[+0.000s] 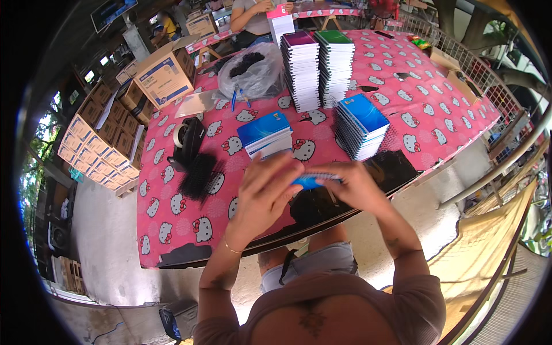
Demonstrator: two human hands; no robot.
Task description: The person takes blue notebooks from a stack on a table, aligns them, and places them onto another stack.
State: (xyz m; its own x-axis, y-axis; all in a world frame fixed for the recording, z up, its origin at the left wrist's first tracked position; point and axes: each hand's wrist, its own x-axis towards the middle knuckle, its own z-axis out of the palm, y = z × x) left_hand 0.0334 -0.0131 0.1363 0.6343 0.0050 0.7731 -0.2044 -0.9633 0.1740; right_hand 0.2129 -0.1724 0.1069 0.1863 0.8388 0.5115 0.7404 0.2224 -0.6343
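Over the table's near edge, a blue-covered notebook (309,181) is tilted nearly edge-on, with coil binding along its upper edge. My right hand (355,185) grips its right end, fingers bent over the top. At the left end, my left hand (265,187) closes on it with thumb and fingers; slight blur softens the fingertips. Just beyond my left hand lies a stack of blue-covered, unbound page sets (265,133). Past my right hand stands a pile of bound blue notebooks (363,123). A bunch of black spiral coils (200,177) rests left of my left hand.
A black tape dispenser (188,141) stands at left, near a plastic bag of black coils (252,72). Tall notebook stacks (302,72) rise at the back. Cardboard boxes (167,75) line the left side. Another person (253,20) works beyond the pink table (402,103).
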